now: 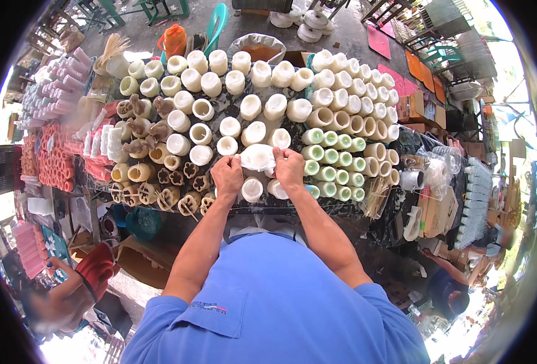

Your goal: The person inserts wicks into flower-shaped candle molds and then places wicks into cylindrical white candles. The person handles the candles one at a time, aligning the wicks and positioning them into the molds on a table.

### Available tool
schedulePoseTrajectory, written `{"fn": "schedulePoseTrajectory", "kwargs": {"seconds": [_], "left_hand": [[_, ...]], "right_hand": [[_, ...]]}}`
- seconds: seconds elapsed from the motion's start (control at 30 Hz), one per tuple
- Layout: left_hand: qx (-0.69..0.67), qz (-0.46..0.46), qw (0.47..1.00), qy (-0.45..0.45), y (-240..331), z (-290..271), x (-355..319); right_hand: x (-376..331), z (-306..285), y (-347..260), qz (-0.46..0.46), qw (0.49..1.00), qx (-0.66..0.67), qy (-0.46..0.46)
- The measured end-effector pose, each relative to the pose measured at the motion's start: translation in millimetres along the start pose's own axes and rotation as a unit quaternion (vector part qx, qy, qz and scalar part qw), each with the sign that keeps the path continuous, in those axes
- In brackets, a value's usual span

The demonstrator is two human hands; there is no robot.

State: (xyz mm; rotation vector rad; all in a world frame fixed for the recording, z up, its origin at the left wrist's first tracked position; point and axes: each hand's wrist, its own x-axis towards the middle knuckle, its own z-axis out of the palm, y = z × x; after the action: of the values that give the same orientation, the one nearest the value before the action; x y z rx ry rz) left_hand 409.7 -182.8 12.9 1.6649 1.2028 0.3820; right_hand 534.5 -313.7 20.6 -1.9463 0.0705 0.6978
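Both hands are at the near middle of a table full of wax candles. My left hand (228,176) pinches one side of a crumpled white cloth (257,158), and my right hand (289,167) pinches its other side. The cloth is drawn between them and covers whatever lies under it. Just nearer to me stands a short white candle (252,190), with another white candle (277,189) partly behind my right hand. Beyond the cloth, a white cylindrical candle (254,133) stands among several similar ones.
Pale green candles (328,173) and tan hollow ones (343,123) stand close on the right. Brown flower-shaped pieces (189,203) crowd the left, before pink pieces (56,158). Thin sticks (376,197) lie at the right front. Other people work at both sides.
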Motion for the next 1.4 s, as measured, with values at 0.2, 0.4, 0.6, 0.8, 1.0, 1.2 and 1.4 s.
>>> {"fn": "schedulePoseTrajectory", "kwargs": {"seconds": [0.2,0.4,0.6,0.8,1.0,1.2,1.4], "left_hand": [[0.138,0.172,0.975,-0.003,-15,14,3],[0.068,0.195,0.978,-0.012,10,3,4],[-0.303,0.145,0.918,-0.212,82,-42,-20],[-0.1,0.297,0.907,-0.283,128,-83,-44],[-0.113,0.315,0.905,-0.262,129,-96,-49],[-0.018,0.432,0.886,-0.168,129,-108,-55],[-0.002,0.48,0.856,-0.192,137,-115,-57]], "right_hand": [[9,1,13,-0.296,0.921,-0.248,0.049],[5,-1,-14,-0.387,0.918,-0.084,0.023],[-49,-36,-76,-0.048,0.966,0.217,-0.132],[-90,-63,-120,-0.091,0.949,0.222,-0.206],[-110,-85,-123,-0.352,0.896,0.023,-0.268],[-120,-86,-122,-0.329,0.913,0.054,-0.235],[-125,-100,-133,-0.324,0.914,-0.009,-0.245]]}}
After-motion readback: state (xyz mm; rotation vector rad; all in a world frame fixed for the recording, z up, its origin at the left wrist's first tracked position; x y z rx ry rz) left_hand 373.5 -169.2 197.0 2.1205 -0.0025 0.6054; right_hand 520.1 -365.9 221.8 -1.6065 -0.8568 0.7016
